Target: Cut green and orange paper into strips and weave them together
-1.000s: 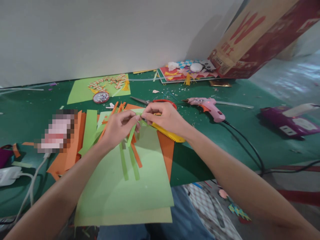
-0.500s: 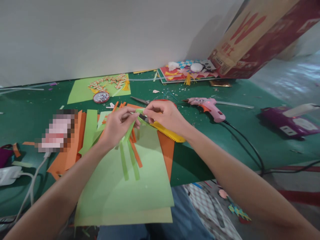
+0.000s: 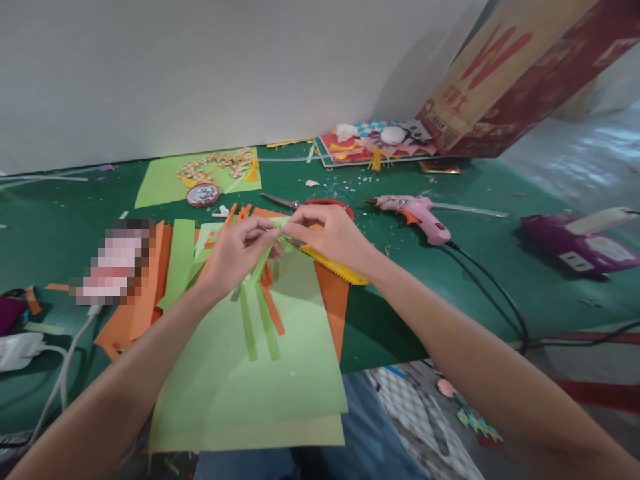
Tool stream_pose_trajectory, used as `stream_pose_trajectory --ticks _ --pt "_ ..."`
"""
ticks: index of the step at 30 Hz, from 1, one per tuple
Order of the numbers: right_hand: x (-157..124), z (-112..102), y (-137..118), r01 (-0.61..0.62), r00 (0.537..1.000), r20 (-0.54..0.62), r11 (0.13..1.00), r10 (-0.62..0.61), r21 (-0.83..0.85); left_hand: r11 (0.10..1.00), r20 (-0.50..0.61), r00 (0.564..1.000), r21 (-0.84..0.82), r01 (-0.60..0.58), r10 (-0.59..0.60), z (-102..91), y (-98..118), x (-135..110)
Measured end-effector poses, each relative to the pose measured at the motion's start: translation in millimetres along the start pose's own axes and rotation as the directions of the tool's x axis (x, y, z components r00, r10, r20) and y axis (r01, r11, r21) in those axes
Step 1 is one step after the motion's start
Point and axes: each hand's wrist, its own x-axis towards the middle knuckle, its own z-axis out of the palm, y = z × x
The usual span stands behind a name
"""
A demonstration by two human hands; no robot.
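Note:
My left hand (image 3: 235, 253) and my right hand (image 3: 333, 235) meet above the table and pinch the same thin green paper strip (image 3: 262, 263) between their fingertips. The strip slants down from the fingers toward a large light green sheet (image 3: 260, 373). More green strips (image 3: 260, 327) and orange strips (image 3: 273, 310) lie on that sheet. A yellow utility knife (image 3: 337, 268) lies just under my right hand. Orange paper (image 3: 333, 300) shows below it.
Red-handled scissors (image 3: 300, 201) and a pink glue gun (image 3: 417, 215) with a black cord lie behind my hands. A round tin (image 3: 202, 194), a green sheet (image 3: 165, 179) with woven pieces, a cardboard box (image 3: 505, 73), a purple device (image 3: 575, 243) and a white charger (image 3: 20, 350) surround them.
My fingertips shifted slightly on the green strip; the right hand dipped a little lower toward the left. Everything else on the table stayed where it was.

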Motion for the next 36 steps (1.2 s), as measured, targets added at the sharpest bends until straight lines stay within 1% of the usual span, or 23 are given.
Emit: stream_pose_trajectory --ticks 2,5,8,11,17,20,25,29,31,34,36 --pt "-0.3 -0.2 -0.5 0.022 0.999 -0.035 1.0 -0.023 -0.015 1.0 0.014 1.0 0.014 0.024 -0.024 0.6 2.6 -0.7" --pt "-0.3 0.0 0.1 0.035 0.999 -0.035 0.999 -0.035 -0.011 0.999 0.046 0.998 0.017 0.045 -0.046 1.8 6.7 -1.7" --pt "-0.1 0.4 1.3 0.037 0.999 -0.031 0.999 -0.038 -0.008 0.999 0.069 0.997 0.017 0.045 -0.046 2.2 8.4 -2.3" --pt "0.3 0.5 1.0 0.034 0.998 -0.053 0.999 -0.035 -0.025 0.999 0.095 0.995 0.014 0.029 -0.031 1.7 7.6 -2.3" --pt "1.0 -0.4 -1.0 0.001 0.997 -0.074 0.996 0.006 0.084 1.0 0.118 0.993 0.025 0.011 -0.013 0.8 6.6 -2.7" --pt "0.9 -0.9 -1.3 -0.009 0.998 -0.064 0.995 0.016 0.097 0.999 0.119 0.993 0.033 0.005 -0.009 0.8 6.8 -2.9" --pt "0.7 -0.9 -1.7 -0.018 0.998 -0.054 0.996 0.022 0.084 1.0 0.081 0.997 0.014 0.015 -0.017 1.7 6.6 -2.1" --pt "0.7 -0.3 -0.4 -0.051 0.998 0.041 0.995 0.047 0.082 0.999 0.024 1.0 -0.034 -0.013 0.014 1.2 4.1 -0.8" --pt "0.7 -0.3 0.8 -0.064 0.996 0.064 0.995 0.059 0.071 0.999 0.005 1.0 -0.045 -0.016 0.017 0.6 2.8 -0.2" --pt "0.8 -0.8 2.3 -0.072 0.996 0.064 0.997 0.069 0.042 0.999 -0.031 0.999 -0.026 -0.023 0.023 -0.1 2.0 0.4" --pt "1.0 -0.8 2.6 -0.068 0.995 0.076 0.997 0.065 0.03 0.999 -0.07 0.996 0.023 -0.049 0.051 -0.4 1.8 0.8"
